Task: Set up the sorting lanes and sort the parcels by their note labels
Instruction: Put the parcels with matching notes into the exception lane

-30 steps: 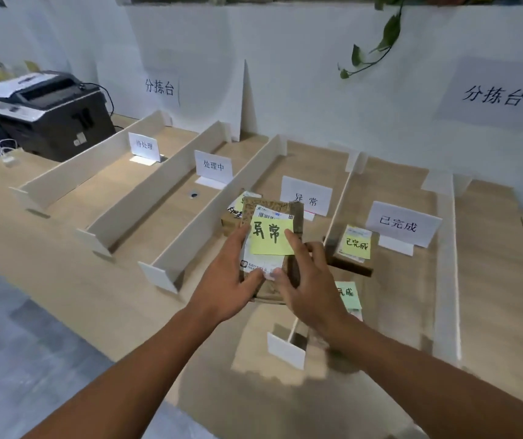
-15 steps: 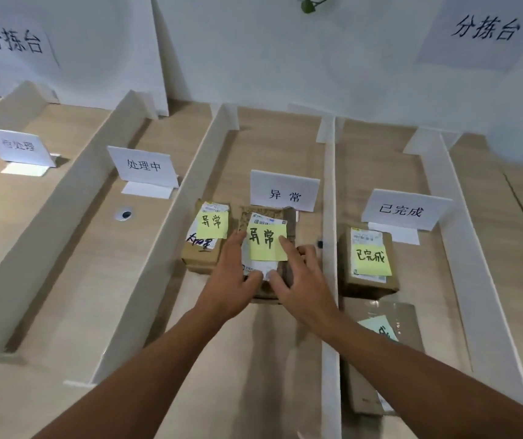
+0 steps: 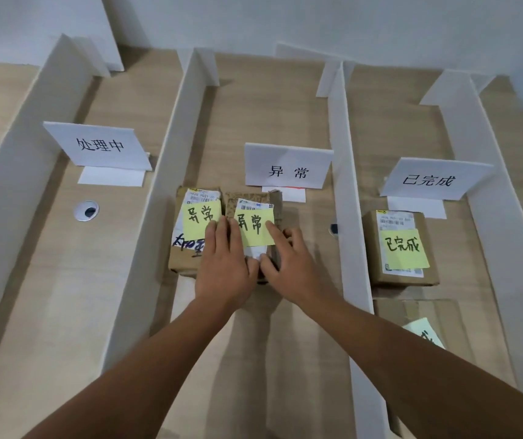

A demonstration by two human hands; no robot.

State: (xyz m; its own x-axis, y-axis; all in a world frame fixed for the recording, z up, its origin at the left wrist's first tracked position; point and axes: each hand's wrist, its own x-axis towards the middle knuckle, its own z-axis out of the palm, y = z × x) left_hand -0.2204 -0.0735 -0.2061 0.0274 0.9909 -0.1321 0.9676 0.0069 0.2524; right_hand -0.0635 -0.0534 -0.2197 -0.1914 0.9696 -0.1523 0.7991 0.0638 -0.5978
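Resting at the frame's centre, the parcel [image 3: 255, 226] lies in the middle lane [image 3: 269, 106] just below the 异常 sign [image 3: 288, 169], touching a second parcel [image 3: 187, 236] on its left. The left hand [image 3: 225, 267] lies flat-fingered on it; the right hand [image 3: 291, 264] curls round its right edge.

In front of you, the pale wooden table [image 3: 47, 312] reaches a white wall [image 3: 285, 20], and its top has one round metal cable hole [image 3: 86, 211] and a second hole [image 3: 333, 229], half hidden, further right.
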